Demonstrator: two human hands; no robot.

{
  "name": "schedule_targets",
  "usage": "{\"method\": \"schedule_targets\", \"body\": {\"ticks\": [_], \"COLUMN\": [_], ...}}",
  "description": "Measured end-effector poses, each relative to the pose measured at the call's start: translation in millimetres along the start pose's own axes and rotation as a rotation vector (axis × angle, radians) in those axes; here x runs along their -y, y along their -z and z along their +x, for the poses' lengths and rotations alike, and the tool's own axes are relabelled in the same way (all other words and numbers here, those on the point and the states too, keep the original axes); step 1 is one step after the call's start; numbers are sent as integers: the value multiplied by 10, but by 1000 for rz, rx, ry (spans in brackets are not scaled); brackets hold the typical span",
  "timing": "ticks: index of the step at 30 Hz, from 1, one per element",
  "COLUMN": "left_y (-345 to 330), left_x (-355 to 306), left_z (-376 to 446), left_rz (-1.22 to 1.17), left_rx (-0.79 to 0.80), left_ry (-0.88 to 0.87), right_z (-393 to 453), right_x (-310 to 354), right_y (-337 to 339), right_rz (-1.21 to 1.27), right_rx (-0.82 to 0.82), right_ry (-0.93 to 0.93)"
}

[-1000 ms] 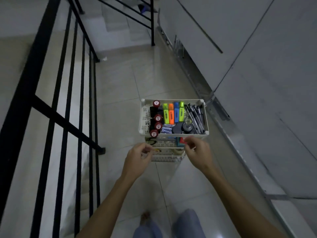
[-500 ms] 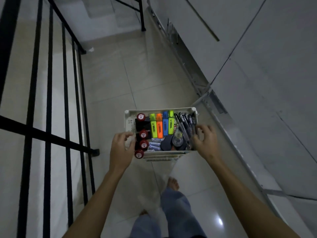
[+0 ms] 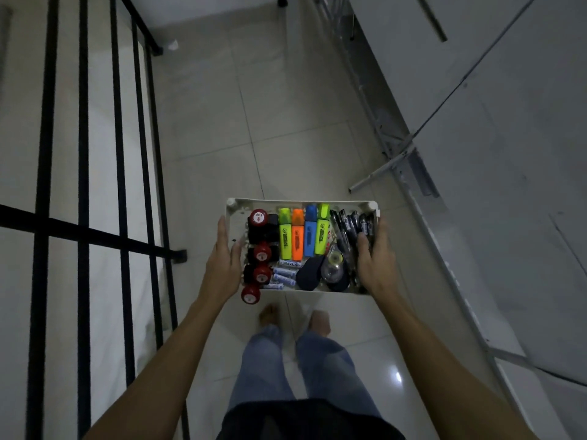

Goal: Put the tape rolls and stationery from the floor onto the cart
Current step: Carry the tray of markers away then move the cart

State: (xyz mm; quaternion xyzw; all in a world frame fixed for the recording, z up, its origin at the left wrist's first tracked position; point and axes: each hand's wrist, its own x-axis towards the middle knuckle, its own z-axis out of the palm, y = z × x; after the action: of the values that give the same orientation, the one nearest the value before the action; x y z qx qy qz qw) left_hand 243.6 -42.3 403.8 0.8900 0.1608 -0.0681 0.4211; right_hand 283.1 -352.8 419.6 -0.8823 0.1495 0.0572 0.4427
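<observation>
A white cart (image 3: 301,203) stands on the tiled floor right in front of me, seen from above. Its top tray holds red-capped stamps (image 3: 259,217) on the left, several highlighters (image 3: 303,233) in the middle, black pens (image 3: 351,223) on the right, small batteries (image 3: 284,276) and a tape dispenser (image 3: 332,269) near the front. My left hand (image 3: 224,262) grips the tray's left edge, thumb inside. My right hand (image 3: 373,258) grips the right edge, thumb over the pens. No loose tape rolls show on the floor.
A black stair railing (image 3: 124,236) runs along the left, close to the cart. A grey metal frame (image 3: 400,154) and wall panels slope along the right. My bare feet (image 3: 293,317) stand just behind the cart. Tiled floor stretches ahead.
My hands moved from the cart's front rim to its two sides and took hold. The cart is now closer under me, and my feet stand side by side.
</observation>
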Motion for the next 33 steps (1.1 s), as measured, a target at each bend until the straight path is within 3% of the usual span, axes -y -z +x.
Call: {"method": "schedule_targets", "body": {"ticks": [22, 33], "left_y": [-52, -274], "left_x": [-203, -680], "left_z": [289, 813], "left_rz": [81, 183], "left_rx": [74, 225], "left_ry": [-156, -312], "right_z": [-122, -333], "right_x": [-138, -225], "right_y": [71, 179], "right_rz": [21, 81], "right_rx": [-167, -394], "right_ry": [-196, -347]}}
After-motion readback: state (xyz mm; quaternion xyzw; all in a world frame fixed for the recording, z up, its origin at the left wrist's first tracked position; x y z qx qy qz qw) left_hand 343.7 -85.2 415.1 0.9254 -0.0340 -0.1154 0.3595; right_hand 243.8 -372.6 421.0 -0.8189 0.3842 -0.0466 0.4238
